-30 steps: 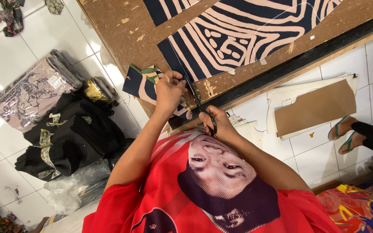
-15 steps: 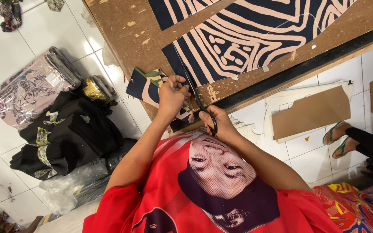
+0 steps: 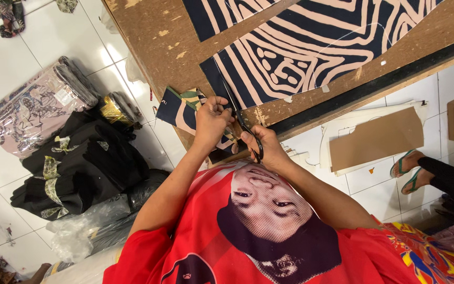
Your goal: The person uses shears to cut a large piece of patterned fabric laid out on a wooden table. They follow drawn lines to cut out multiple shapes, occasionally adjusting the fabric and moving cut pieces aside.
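A navy fabric piece with pink line pattern [image 3: 311,47] lies on a worn wooden board [image 3: 158,47]. My right hand [image 3: 269,150] is closed in the handles of black scissors [image 3: 240,118], whose blades point up along the fabric's left edge. My left hand [image 3: 211,121] pinches the fabric's lower corner right beside the blades. A folded scrap of patterned cloth [image 3: 182,110] hangs off the board's edge under my left hand. My red printed shirt fills the bottom of the view.
On the white tiled floor at left lie a black fabric pile [image 3: 80,168], a plastic-wrapped pink bundle [image 3: 38,105] and clear bags [image 3: 80,231]. Cardboard pattern pieces [image 3: 379,139] lie at right, next to another person's foot in a green sandal [image 3: 408,163].
Both hands stay at the fabric's corner. The scissors have shifted slightly along the edge, and the view has drifted a little.
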